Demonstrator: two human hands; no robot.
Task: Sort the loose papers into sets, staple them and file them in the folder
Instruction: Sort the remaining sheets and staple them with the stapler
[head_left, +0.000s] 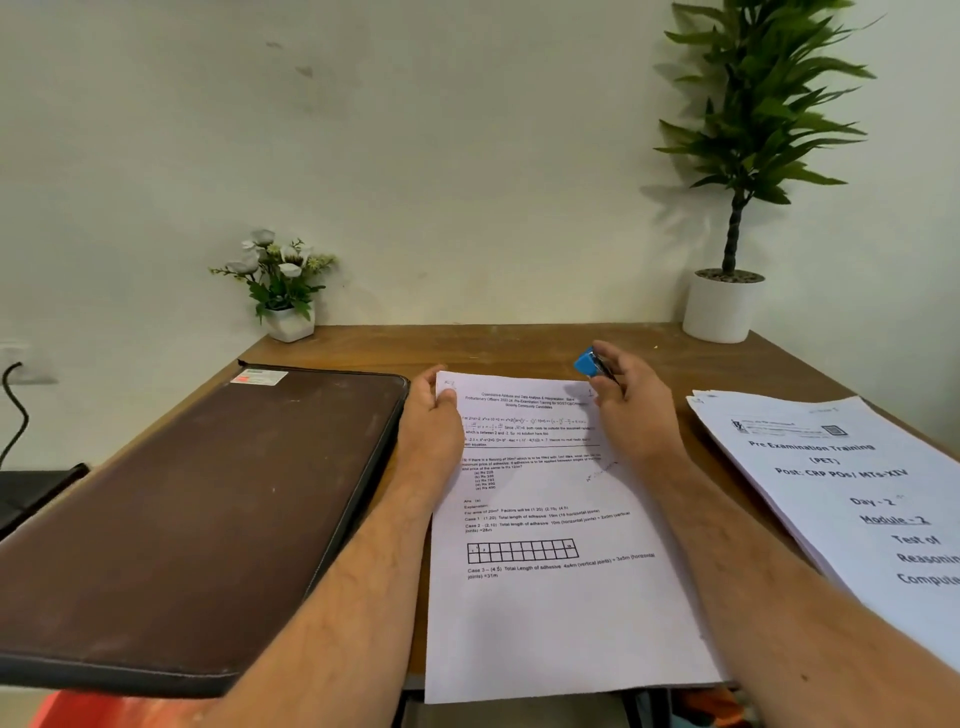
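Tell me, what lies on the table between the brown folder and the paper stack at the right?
In the head view, a printed paper set lies between the folder and the stack.

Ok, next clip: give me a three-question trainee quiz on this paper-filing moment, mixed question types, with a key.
1. True or false: the brown folder lies closed on the table.
2. Which hand holds the blue stapler? A) left hand B) right hand C) neither
3. Fill in: the left hand holds the top-left ____ of the middle paper set.

Key
1. True; its zip edge shows shut all round the visible side.
2. B; the stapler is gripped above the paper's top-right corner.
3. Corner. A second stack lies to the right.
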